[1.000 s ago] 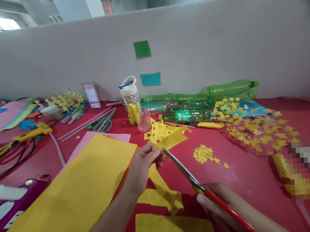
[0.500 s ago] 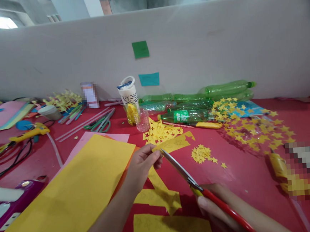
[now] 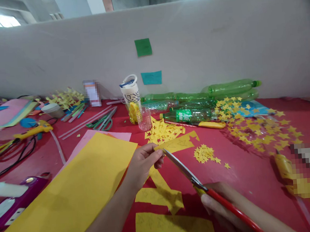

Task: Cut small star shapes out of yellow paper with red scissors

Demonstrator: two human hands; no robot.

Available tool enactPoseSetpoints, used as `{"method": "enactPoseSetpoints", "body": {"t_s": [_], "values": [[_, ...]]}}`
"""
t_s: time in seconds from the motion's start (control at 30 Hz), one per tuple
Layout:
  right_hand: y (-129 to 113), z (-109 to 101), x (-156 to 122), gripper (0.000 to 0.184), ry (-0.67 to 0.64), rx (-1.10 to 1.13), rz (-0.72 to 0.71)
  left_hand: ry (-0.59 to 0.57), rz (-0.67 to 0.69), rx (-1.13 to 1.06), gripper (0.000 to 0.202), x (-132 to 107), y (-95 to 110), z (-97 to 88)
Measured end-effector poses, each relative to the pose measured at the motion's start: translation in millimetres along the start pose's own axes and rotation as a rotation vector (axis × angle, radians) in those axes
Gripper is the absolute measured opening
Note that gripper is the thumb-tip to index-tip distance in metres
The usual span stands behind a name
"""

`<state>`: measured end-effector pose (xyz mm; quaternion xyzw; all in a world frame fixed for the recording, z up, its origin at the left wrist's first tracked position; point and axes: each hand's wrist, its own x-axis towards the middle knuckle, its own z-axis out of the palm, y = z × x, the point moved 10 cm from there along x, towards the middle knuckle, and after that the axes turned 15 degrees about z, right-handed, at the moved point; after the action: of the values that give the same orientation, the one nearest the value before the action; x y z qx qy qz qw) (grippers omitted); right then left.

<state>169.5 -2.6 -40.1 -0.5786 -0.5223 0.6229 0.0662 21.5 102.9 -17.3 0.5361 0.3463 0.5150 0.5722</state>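
Between thumb and fingers, my left hand [image 3: 147,159] pinches one end of a yellow paper strip [image 3: 177,144]. Star outlines are drawn on the strip, and a star-shaped notch shows at its far end. My right hand [image 3: 218,200] is closed round the handles of red-handled scissors [image 3: 183,169]. Their blade tips meet the strip's edge right beside my left fingertips. Below lie more yellow strips [image 3: 172,223]. A small heap of cut stars [image 3: 204,153] sits right of the strip, and star-holed paper scraps [image 3: 163,129] are piled behind it.
Stacked yellow sheets [image 3: 69,187] lie at left, near a purple power strip [image 3: 19,201] and a yellow glue gun [image 3: 34,129]. Green bottles [image 3: 187,114], a white tumbler [image 3: 130,93] and a yellow cutter knife [image 3: 211,125] stand or lie behind. Many stars [image 3: 263,132] spread at right.
The whole view has shifted slightly, so things appear a little further right. Both hands keep their hold, with the scissor tips still at the strip's edge.
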Motion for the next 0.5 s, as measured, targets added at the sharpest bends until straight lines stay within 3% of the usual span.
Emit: {"method": "enactPoseSetpoints", "body": {"t_s": [0.23, 0.5], "values": [[0.2, 4.8, 1.3, 0.057, -0.052, 0.037, -0.038, -0.012, 0.01, -0.002, 0.014, 0.6, 0.2, 1.4], [3.9, 2.2, 1.1, 0.06, -0.024, -0.004, 0.044, -0.019, 0.01, -0.002, 0.013, 0.5, 0.0, 1.7]]}}
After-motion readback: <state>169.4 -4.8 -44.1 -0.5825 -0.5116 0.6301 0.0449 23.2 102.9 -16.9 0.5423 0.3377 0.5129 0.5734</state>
